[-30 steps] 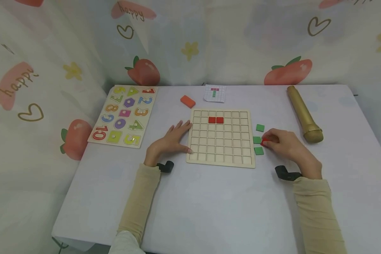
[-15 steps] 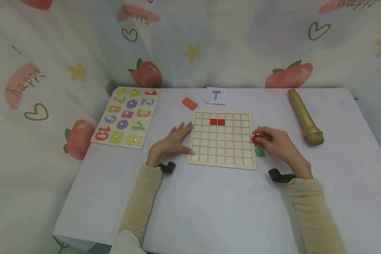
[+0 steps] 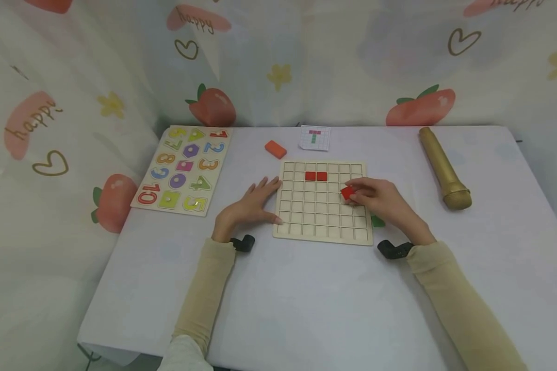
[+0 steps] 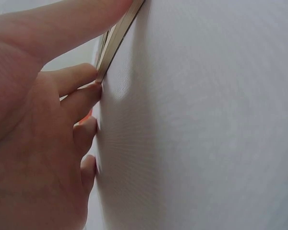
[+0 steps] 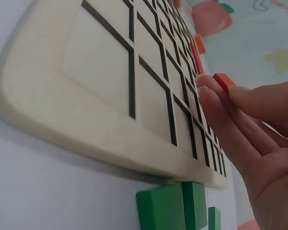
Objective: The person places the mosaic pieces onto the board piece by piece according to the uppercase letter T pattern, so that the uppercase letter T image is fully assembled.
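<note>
A wooden grid board (image 3: 315, 206) lies on the table with two red square tiles (image 3: 316, 176) side by side in its second row. Over the board's right part, my right hand (image 3: 380, 198) pinches a third red tile (image 3: 347, 192) between thumb and fingers; the right wrist view shows this red tile (image 5: 223, 82) raised above the grid. My left hand (image 3: 250, 205) lies spread at the board's left edge, thumb and fingertips touching it. Several green tiles (image 5: 163, 206) sit just off the board's right edge, mostly hidden by my right hand in the head view.
Behind the board are a printed pattern card (image 3: 314, 138) and an orange block (image 3: 276, 149). A number-and-shape puzzle board (image 3: 181, 170) lies at the left. On the right is a gold microphone (image 3: 444, 169). Patterned cloth (image 3: 343, 62) hangs along the table's back edge.
My right hand has lifted the red tile from beside the green tiles and carried it left, over the board. The left hand stays at the board's edge.
</note>
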`<act>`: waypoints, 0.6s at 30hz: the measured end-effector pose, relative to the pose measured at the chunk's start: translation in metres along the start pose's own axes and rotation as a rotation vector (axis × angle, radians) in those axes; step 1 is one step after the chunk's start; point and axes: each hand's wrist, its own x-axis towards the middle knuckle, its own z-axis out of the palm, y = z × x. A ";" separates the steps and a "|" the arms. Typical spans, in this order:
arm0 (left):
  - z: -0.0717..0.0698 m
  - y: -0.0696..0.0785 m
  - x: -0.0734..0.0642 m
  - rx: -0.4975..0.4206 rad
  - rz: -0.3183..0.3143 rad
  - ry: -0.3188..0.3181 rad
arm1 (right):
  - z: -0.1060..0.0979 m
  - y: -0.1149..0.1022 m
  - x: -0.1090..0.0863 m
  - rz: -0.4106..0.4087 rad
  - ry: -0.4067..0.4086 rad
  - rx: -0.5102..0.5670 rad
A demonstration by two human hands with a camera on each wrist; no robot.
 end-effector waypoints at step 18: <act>0.000 0.000 0.000 -0.005 0.005 -0.007 | 0.020 -0.022 0.034 -0.055 -0.023 -0.042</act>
